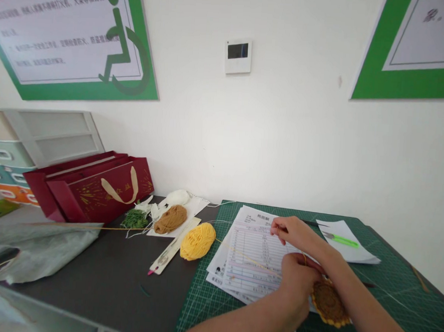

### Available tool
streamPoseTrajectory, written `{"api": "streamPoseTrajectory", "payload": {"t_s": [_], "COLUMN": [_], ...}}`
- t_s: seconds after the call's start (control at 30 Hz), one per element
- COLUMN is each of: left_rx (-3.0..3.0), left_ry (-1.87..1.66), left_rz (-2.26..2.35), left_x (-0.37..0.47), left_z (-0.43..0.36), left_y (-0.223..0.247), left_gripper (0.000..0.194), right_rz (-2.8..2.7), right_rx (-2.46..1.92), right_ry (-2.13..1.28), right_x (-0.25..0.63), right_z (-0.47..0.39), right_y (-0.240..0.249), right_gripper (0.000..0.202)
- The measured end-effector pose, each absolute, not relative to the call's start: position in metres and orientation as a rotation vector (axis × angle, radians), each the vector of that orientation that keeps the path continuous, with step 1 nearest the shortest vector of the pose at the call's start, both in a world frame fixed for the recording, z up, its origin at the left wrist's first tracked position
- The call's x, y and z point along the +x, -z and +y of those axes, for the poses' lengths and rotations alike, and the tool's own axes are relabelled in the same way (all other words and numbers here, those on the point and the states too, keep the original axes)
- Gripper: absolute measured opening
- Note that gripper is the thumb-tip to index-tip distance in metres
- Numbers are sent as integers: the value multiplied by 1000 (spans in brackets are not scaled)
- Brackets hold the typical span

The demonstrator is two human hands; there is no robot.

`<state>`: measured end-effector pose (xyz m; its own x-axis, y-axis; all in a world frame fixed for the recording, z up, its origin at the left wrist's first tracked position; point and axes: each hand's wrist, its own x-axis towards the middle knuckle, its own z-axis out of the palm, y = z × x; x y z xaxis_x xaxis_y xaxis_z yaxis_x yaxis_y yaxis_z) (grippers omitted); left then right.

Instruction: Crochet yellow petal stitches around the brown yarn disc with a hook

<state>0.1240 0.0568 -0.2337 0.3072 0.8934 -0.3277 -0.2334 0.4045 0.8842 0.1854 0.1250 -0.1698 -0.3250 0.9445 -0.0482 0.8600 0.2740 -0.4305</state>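
A round crocheted piece (330,303), brown with a scalloped yellow edge, shows between my left hand (299,281) and my right forearm. The left hand is closed at the piece's near edge, gripping it. Yellow yarn runs from that hand across the printed sheets (254,253) to a yellow yarn ball (198,241). My right hand (291,230) is above the sheets, just beyond the left, its fingers curled in. What it holds, if anything, cannot be made out. The right forearm crosses over beside the piece and hides part of it.
A green cutting mat (399,277) lies beneath the papers. A bright green-handled tool (341,240) rests on white paper at right. Leftward are brown yarn (170,219), green yarn (135,219), a bookmark-like strip (171,250), dark red gift bags (92,188) and grey cloth (47,250).
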Motion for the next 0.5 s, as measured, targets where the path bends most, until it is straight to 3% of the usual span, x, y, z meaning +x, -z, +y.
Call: {"api": "streamPoseTrajectory", "payload": {"t_s": [0.5], "left_rx": [1314], "left_ry": [-613], "left_rz": [1105], "left_x": [121], "left_z": [53], "left_y": [245], "left_gripper": [31], "right_rz": [-2373], "right_rx": [-1520], "right_ry": [-547], "right_x": [149], "right_z": [194], "right_y": [126], "right_gripper": [33]}}
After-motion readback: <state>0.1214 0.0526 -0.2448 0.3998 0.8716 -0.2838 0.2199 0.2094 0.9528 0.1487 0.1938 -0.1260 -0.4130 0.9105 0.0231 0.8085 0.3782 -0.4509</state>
